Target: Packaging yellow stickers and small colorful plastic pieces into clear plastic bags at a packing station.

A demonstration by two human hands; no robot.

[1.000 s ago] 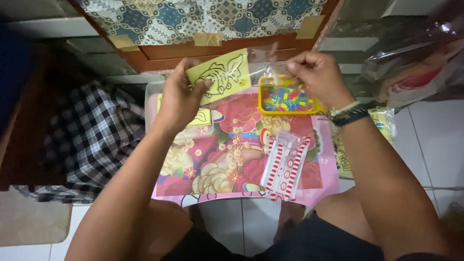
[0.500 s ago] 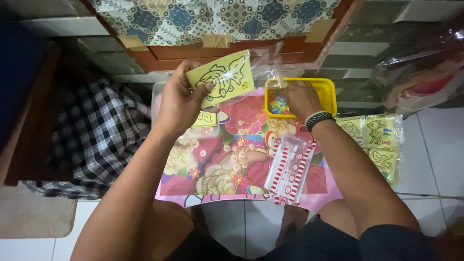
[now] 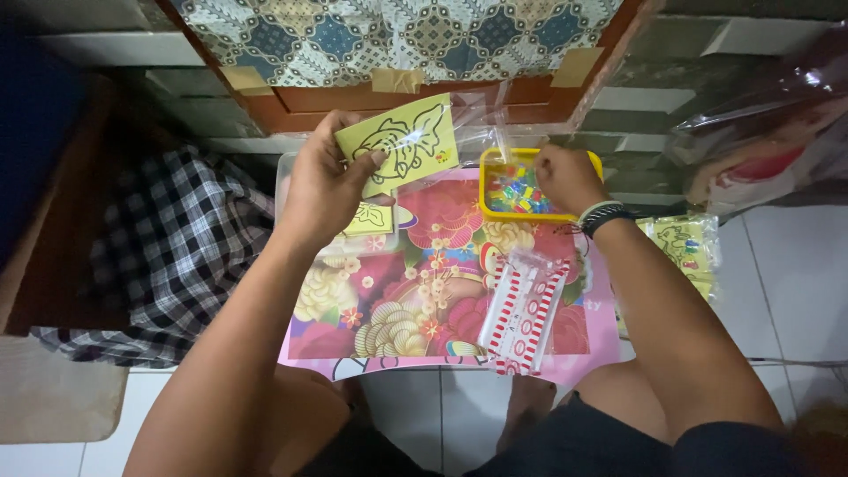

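Note:
My left hand (image 3: pixel 325 181) holds up a yellow card with a black fish outline (image 3: pixel 402 141), partly inside a clear plastic sleeve (image 3: pixel 477 115). My right hand (image 3: pixel 565 177) reaches into a yellow square tray (image 3: pixel 495 172) of small colourful pieces, fingers pinched together among them. Both are above a pink flower-patterned board (image 3: pixel 424 291) on my lap. A red-and-white striped packet (image 3: pixel 523 309) lies on the board near my right forearm. A second yellow card (image 3: pixel 369 219) lies under my left hand.
A checked cloth (image 3: pixel 168 256) lies to the left. More yellow cards in plastic (image 3: pixel 685 252) sit on the white floor tiles at right. A clear plastic bag (image 3: pixel 768 141) is at upper right. A wooden frame with patterned fabric (image 3: pixel 397 35) stands ahead.
My right hand let go of the plastic sleeve and dropped into the yellow tray, where it now stays. The left hand keeps the fish card raised.

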